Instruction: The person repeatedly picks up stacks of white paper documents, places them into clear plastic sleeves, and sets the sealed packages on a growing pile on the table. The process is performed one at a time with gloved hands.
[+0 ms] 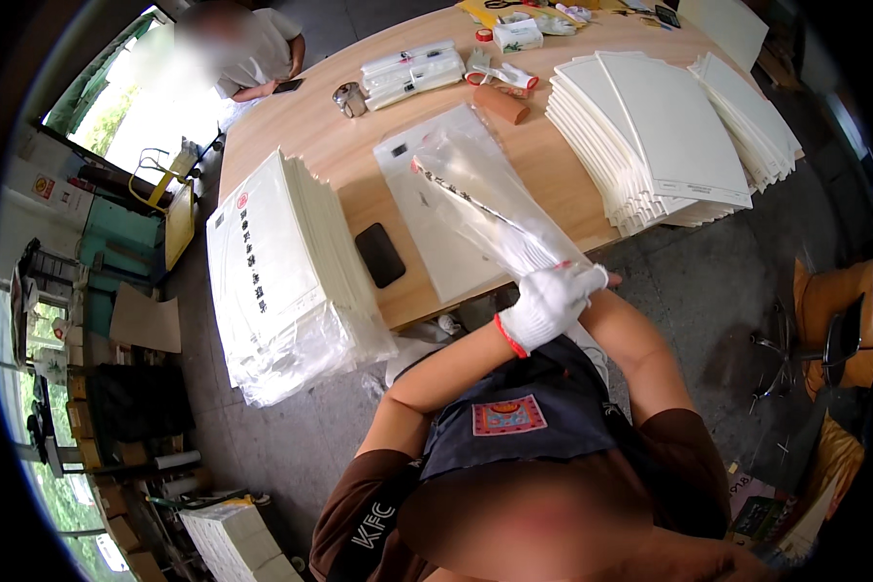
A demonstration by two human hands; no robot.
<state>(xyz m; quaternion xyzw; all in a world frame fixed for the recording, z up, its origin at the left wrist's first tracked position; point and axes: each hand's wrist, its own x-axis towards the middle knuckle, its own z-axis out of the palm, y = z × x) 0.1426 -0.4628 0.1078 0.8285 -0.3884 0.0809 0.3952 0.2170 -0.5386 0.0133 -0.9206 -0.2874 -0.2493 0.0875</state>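
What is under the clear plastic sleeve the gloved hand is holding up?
Under the clear plastic sleeve lies a flat white bagged sheet on the wooden table. The gloved left hand covers the sleeve's near end.

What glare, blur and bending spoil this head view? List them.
Head view: the windows at left are blown out white; the clear bag held by the gloved left hand glints; the table edges bow near the rim; the corners fall black.

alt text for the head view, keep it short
A white-gloved left hand grips a clear plastic sleeve over a wooden table; the right hand is hidden behind it. Stacks of bagged sheets and white sheets flank a black phone.
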